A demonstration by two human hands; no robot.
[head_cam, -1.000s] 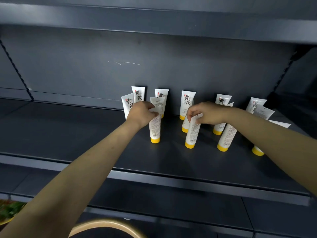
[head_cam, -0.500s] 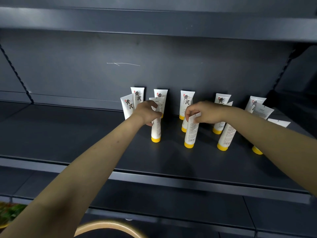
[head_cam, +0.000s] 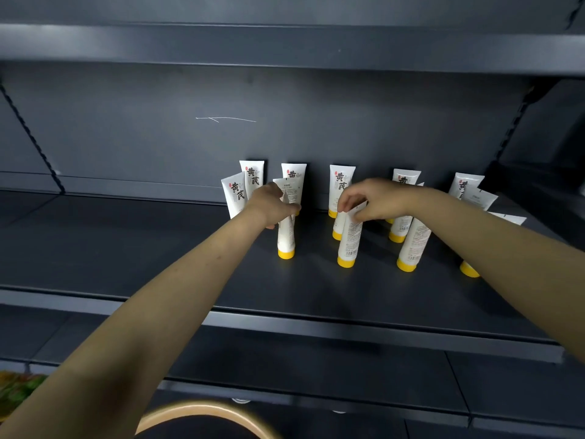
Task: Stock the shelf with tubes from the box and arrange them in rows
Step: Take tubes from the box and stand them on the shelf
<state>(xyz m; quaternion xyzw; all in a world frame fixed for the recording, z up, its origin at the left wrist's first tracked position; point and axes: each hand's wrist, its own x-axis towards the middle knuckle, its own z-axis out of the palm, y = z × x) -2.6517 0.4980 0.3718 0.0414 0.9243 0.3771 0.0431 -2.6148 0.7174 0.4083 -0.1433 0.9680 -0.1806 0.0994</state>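
The left hand [head_cam: 272, 206] has its grip wrapped round the upper half of the left tube [head_cam: 286, 236], which stands on its yellow cap on the shelf [head_cam: 158, 248], just in front of the back row [head_cam: 341, 185]. The right hand [head_cam: 375, 201] pinches the flat crimped top of the right tube [head_cam: 349, 242], also cap-down, a little nearer the shelf edge.

The step looks like squaring these two into a front row. To do it well, keep each cap flat on the shelf and slide or turn it without lifting. These tubes are tall on a small base and would tip easily. Each should sit straight ahead of its back-row partner, with the printed name facing out as the back row does; both held tubes show small print and a barcode. Let go only once a tube stands without leaning. The third tube [head_cam: 411, 245] to the right leans back and probably needs the same care. A fourth tube [head_cam: 470, 269] is mostly hidden by the right arm. The box is out of view.

Compared with a second ago, the left fingers have come round the front of their tube, which now shows a narrower side and stands slightly further back. The right hand and its tube have barely moved.
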